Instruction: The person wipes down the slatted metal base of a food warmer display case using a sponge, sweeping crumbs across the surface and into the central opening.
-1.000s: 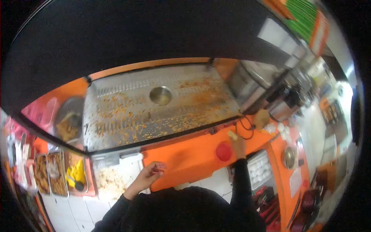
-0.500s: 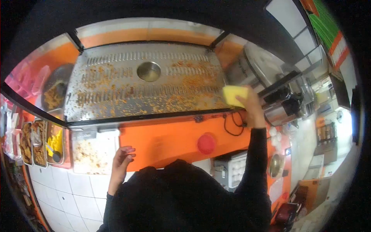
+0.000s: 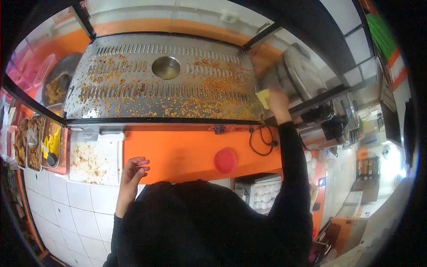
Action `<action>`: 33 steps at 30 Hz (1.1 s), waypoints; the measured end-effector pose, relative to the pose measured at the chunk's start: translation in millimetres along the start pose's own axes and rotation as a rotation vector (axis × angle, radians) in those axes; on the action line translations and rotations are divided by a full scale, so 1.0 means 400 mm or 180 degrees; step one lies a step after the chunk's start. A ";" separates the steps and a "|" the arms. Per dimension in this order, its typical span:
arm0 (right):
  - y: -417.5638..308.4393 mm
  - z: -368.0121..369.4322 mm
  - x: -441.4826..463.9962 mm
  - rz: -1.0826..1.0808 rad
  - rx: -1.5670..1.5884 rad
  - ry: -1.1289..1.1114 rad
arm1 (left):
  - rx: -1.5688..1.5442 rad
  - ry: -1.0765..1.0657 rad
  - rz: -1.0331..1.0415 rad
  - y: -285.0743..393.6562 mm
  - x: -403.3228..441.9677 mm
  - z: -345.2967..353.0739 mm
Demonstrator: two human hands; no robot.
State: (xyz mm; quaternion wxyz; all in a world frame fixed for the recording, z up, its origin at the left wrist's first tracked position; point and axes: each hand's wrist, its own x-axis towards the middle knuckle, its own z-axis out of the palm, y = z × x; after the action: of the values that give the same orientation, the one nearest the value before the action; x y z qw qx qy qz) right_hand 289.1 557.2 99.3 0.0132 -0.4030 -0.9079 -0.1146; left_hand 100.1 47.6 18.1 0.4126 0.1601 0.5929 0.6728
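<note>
My right hand (image 3: 279, 106) is closed round a yellow sponge (image 3: 263, 98) at the right end of a metal tray (image 3: 178, 84) inside a glass-sided case. Orange-brown crumbs lie scattered over the tray's slotted surface. A round metal cup (image 3: 166, 67) is set into the tray near its middle. My left hand (image 3: 130, 179) holds nothing, its fingers apart and slightly bent, beside the orange counter (image 3: 164, 153) and right of a white board (image 3: 95, 160) with crumbs on it.
A red round dish (image 3: 225, 160) and a black cable (image 3: 261, 144) lie on the counter. Food trays (image 3: 53, 142) stand at the left. Large metal pots (image 3: 291, 73) are at the right, behind the glass. A tray of eggs (image 3: 265, 194) sits below the counter.
My right hand has moved up from the counter near the red dish to the tray's right end with the sponge. The view has shifted. My left hand stays empty.
</note>
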 end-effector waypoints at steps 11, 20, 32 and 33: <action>0.043 0.023 -0.001 -0.0023 0.0615 -0.0377 | -0.0035 0.0129 -0.0021 0.026 0.005 -0.001; 0.039 0.024 -0.051 -0.0924 0.2329 -0.0775 | -0.0049 -0.0039 0.0004 0.017 0.020 -0.004; 0.050 0.036 -0.009 -0.0582 0.1347 -0.1098 | -0.0066 0.0006 -0.0073 0.018 0.009 -0.008; 0.044 0.026 -0.011 -0.0628 0.1234 -0.1092 | -0.0079 0.0006 -0.0061 0.016 0.007 -0.011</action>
State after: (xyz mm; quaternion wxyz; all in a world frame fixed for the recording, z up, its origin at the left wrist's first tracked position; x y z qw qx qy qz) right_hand 305.7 567.7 92.3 -0.0751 -0.3162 -0.9367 0.1304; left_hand 92.9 47.0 22.3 0.4205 0.1487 0.5864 0.6762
